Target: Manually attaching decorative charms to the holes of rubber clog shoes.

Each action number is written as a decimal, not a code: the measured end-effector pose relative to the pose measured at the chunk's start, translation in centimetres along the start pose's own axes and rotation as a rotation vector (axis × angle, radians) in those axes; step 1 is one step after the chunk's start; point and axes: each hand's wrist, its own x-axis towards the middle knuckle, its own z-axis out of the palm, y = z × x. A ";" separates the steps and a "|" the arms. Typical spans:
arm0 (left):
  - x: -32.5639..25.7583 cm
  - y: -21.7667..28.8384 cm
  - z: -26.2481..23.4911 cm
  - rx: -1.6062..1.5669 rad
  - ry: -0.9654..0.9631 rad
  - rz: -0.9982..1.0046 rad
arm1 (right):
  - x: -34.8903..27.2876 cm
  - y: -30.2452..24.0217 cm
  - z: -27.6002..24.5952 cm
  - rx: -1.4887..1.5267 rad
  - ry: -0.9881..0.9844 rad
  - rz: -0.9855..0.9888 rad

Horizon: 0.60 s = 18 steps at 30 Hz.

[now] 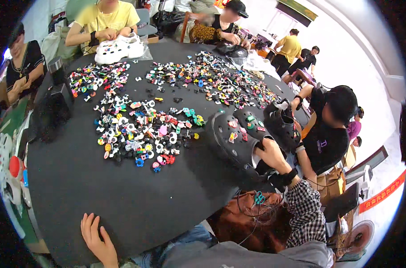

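On the right side of the table my right hand (273, 156) is closed on the heel opening of a black clog (225, 145). Colourful charms dot the clog's upper, and a second black clog (246, 118) with charms sits against it on the far side. My fingertips inside the opening are partly hidden. Down at the table's near left edge my left hand (97, 239) rests with fingers spread, holding nothing. Between the hands and the far side lies a loose heap of small shoe charms (142, 129) in many colours.
More charms (216, 78) cover the far part of the dark table (136, 192). Across it, a person in yellow (107, 20) handles a white clog (118, 48). At right, a person in black (328, 129) holds another black clog (283, 125). Teal scissors (258, 198) lie below the table edge.
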 end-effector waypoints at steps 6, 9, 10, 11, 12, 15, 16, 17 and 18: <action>0.0 0.5 -0.6 -0.002 0.032 -0.042 | 1.5 -11.4 -3.6 0.048 0.030 -0.196; 0.1 0.3 -0.9 -0.114 0.129 -0.046 | 2.6 -17.0 -2.9 0.180 0.056 -0.497; 0.0 0.2 -1.0 -0.154 0.167 -0.089 | 2.6 -19.5 -2.6 0.234 0.030 -0.587; -0.1 0.3 -1.1 -0.197 0.206 -0.130 | 2.2 -22.0 -2.8 0.278 -0.019 -0.660; -0.1 0.6 -1.0 -0.247 0.228 -0.136 | 2.0 -23.3 -1.9 0.291 -0.066 -0.691; -0.2 -0.4 -0.7 -0.353 0.395 -0.145 | 1.9 -29.2 0.2 0.385 -0.179 -0.842; -0.3 -1.1 -0.3 -0.464 0.502 -0.141 | 1.9 -31.3 1.0 0.437 -0.202 -0.909; -0.5 -1.7 -0.1 -0.563 0.609 -0.136 | 1.9 -33.8 2.1 0.461 -0.219 -0.960; -0.8 -2.1 -0.2 -0.523 0.645 -0.158 | 1.9 -36.3 3.2 0.506 -0.300 -0.969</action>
